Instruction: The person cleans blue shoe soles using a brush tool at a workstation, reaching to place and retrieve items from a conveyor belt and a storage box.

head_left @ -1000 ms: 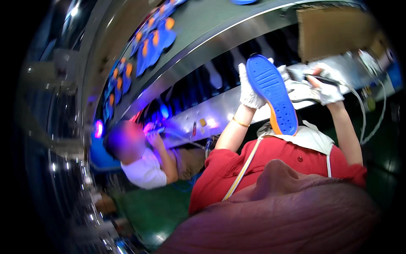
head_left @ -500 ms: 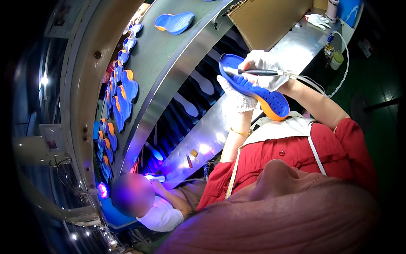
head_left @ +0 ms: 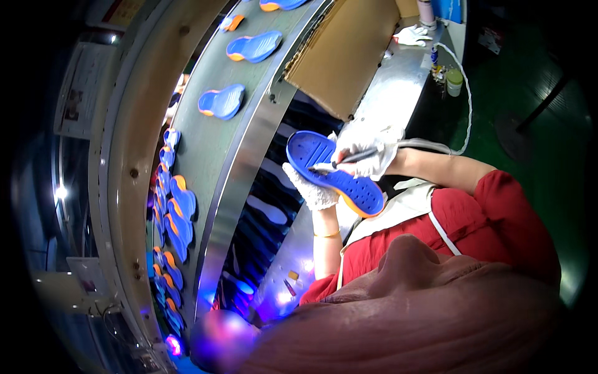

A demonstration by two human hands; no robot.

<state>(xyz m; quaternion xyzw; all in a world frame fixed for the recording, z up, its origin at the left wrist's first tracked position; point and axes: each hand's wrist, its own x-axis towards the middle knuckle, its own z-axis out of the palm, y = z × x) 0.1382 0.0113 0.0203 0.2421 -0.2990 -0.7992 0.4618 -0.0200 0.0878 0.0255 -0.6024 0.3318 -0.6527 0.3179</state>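
Note:
A blue insole [head_left: 358, 193] with an orange edge lies tilted in my white-gloved left hand [head_left: 314, 190], whose fingers support it along its left side. Over the insole's upper half, my white-gloved right hand [head_left: 369, 159] grips a dark pen-shaped tool [head_left: 358, 156]. The tool's tip reaches across the insole's face toward the left edge; whether it touches the surface I cannot tell. A pale cord [head_left: 430, 146] trails from the tool's back end past my right wrist. Slots and small holes mark the insole's surface.
Several blue and orange insoles [head_left: 222, 101] lie on the green conveyor belt [head_left: 208, 146] to the left. A cardboard box [head_left: 349, 53] stands beyond my hands. Its neighbour is a metal bench [head_left: 389, 90] with a white glove [head_left: 412, 35]. A co-worker [head_left: 224, 340] is at lower left.
The view has shifted, so my hands and the insole now appear lower and farther left. Across the insole, the tool's tip has moved from the upper end toward the middle of its left side.

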